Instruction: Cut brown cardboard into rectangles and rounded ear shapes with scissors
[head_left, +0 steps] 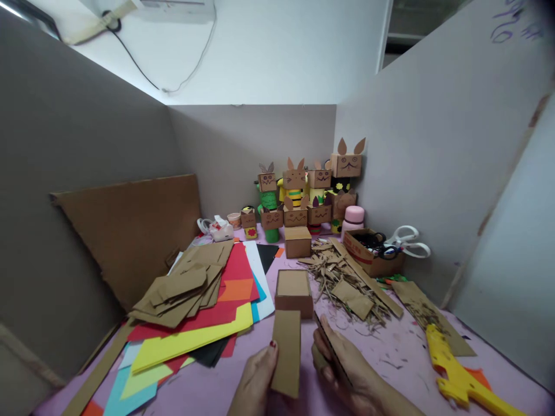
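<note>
Head view: a small brown cardboard box [293, 300] sits on the purple counter [262, 340]. Just in front of the box, the left hand [255, 375] pinches a flat cardboard strip [287, 352]. In front of the box and a bit to its right, the right hand [344, 361] is curled around a second cardboard piece [333, 350], with its thin edge showing. Left of the box, a pile of cardboard pieces [184, 288] lies on colored paper [237, 268]. Right of the box are cardboard scraps [325, 274] and, farther off, a yellow glue gun [451, 370]. Behind it stand cardboard animal dolls [293, 178].
</note>
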